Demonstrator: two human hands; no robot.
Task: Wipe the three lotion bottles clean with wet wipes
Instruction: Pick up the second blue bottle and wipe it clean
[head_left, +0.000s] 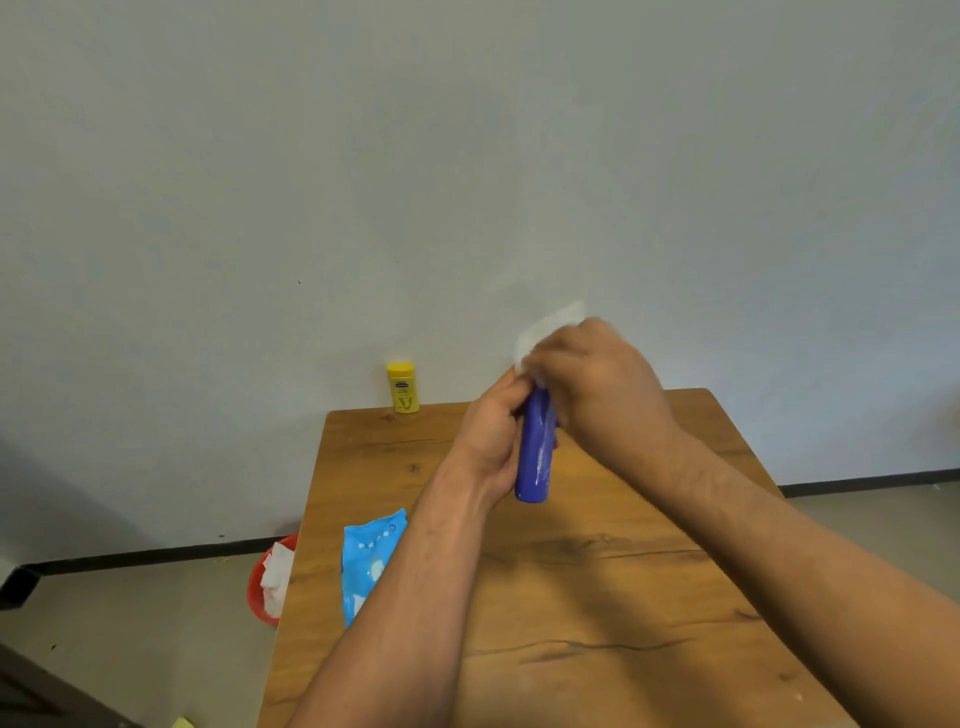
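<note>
My left hand (493, 431) grips a blue lotion bottle (535, 457) and holds it above the wooden table (597, 571). My right hand (597, 374) presses a white wet wipe (545, 327) against the bottle's top end, which the wipe and fingers hide. A yellow lotion bottle (402, 387) stands upright at the table's far left corner by the wall. A blue wet wipes pack (366, 564) lies near the table's left edge, partly under my left forearm. No third bottle is visible.
A red bin (257, 587) with used white wipes in it sits on the floor just left of the table. A plain wall rises right behind the table's far edge. Light floor lies on both sides.
</note>
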